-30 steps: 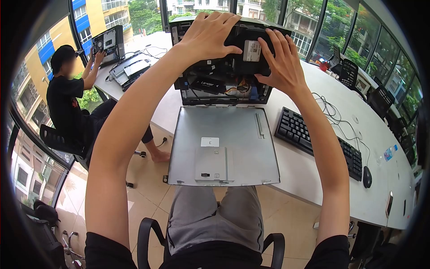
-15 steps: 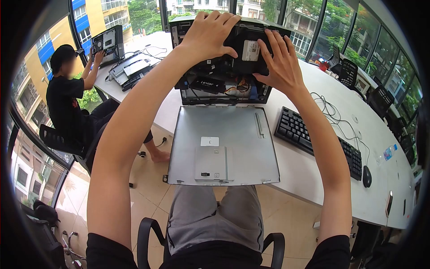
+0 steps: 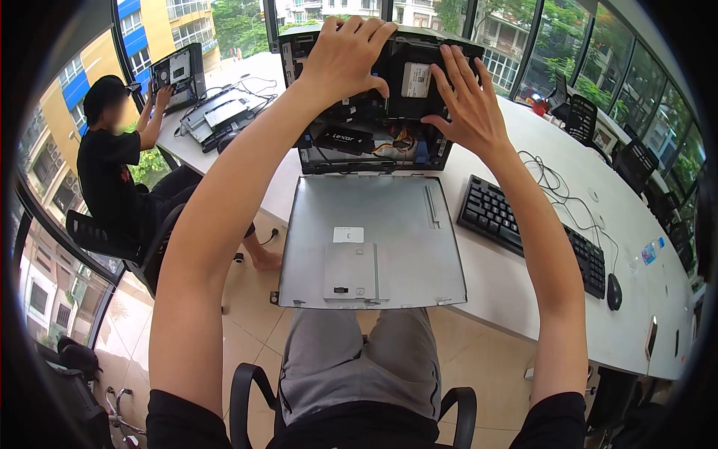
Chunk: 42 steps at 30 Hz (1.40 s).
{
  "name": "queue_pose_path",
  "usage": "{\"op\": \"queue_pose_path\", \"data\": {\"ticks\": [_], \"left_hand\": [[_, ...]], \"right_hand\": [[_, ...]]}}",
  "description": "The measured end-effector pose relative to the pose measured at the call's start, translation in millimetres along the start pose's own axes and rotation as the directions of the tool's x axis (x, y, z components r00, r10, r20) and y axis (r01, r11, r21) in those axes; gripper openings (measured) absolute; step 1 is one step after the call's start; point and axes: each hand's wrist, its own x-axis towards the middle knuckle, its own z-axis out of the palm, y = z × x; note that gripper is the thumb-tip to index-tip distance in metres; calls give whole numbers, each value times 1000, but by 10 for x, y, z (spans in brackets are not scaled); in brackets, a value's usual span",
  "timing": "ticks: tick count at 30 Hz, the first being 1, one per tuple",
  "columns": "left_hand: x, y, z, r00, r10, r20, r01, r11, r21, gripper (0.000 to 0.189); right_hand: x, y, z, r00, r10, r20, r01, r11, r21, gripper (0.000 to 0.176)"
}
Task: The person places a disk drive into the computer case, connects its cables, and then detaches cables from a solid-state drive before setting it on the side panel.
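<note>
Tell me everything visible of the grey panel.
The panel is a roughly square, metallic-looking sheet with small edge tabs, a stepped rectangular section, a narrow strip near its far right corner and a white label showing an upside-down 3. It lies roughly flat, its near edge over the person's lap, its far edge beside the open case. Neither left hand nor right hand touches it.

Your left hand [image 3: 348,56] hides part of the computer case [image 3: 374,116] — its label [image 3: 416,80] is too small to read — the near edge crops your sleeves [image 3: 187,423].
</note>
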Motion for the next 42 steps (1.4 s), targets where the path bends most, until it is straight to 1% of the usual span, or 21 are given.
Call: {"op": "queue_pose_path", "data": {"ticks": [2, 7, 13, 16, 19, 20, 22, 23, 24, 25, 26, 29, 30, 31, 35, 38, 41, 42], "left_hand": [[-10, -14, 41, 999, 4, -44, -5, 1000, -23, 113], [-7, 6, 32, 999, -7, -45, 6, 1000, -17, 113], [-11, 31, 34, 997, -19, -75, 17, 1000, -20, 112], [-2, 37, 35, 995, -29, -94, 26, 999, -30, 112], [-7, 35, 58, 992, -26, -124, 23, 999, -28, 111], [-10, 32, 69, 990, -24, -136, 21, 999, -26, 111], [-5, 27, 79, 990, -32, -141, 27, 999, -33, 109], [1, 31, 83, 989, -34, -144, 29, 999, -38, 108], [5, 33, 81, 989, -34, -145, 30, 999, -34, 108], [7, 33, 75, 989, -34, -146, 30, 999, -30, 107], [10, 30, 66, 989, -34, -147, 31, 999, -24, 107], [26, 39, 37, 994, -51, -98, 49, 998, -26, 107], [34, 33, 39, 995, -44, -85, 42, 999, -20, 109], [38, 30, 46, 997, -38, -71, 37, 999, -15, 112], [-6, 92, -36, 999, 4, -36, -3, 1000, 15, 125], [-14, 144, -7, 999, -38, -7, 38, 999, 19, 132], [-8, 167, 34, 996, -41, -78, 42, 999, 15, 132], [-10, 173, 42, 996, -39, -76, 40, 999, 19, 132]], "right_hand": [[-8, 13, 8, 1000, 3, 14, -3, 1000, -7, 104], [-14, 31, -18, 997, 8, 71, -5, 999, -49, 101], [-32, 63, -64, 996, 9, 88, -7, 1000, -30, 100], [-65, 109, -41, 1000, 23, 3, -23, 996, 81, 97], [-109, 125, -54, 969, 92, -229, -41, 975, 220, 85], [-123, 121, -28, 945, 202, -256, -122, 947, 297, 81], [-130, 95, 8, 865, 416, -280, -264, 853, 450, 72], [-136, 85, 24, 810, 530, -251, -354, 783, 511, 64], [-151, 84, 44, 764, 635, -111, -440, 640, 630, 62], [-164, 76, 70, 704, 709, 43, -516, 469, 717, 61], [-171, 66, 93, 634, 746, 203, -576, 280, 768, 60], [-249, 3, 191, 629, 650, 427, -630, 104, 770, 57], [-255, -29, 178, 624, 605, 495, -648, 46, 760, 56], [-264, -88, 180, 640, 618, 457, -638, 96, 764, 53], [-317, -154, 231, 679, 618, 396, -625, 203, 754, 51], [-348, -150, 329, 647, 668, 367, -605, 158, 780, 44], [-327, -69, 414, 539, 728, 425, -657, 47, 753, 32], [-308, -99, 386, 521, 743, 420, -687, 73, 723, 32]]}}
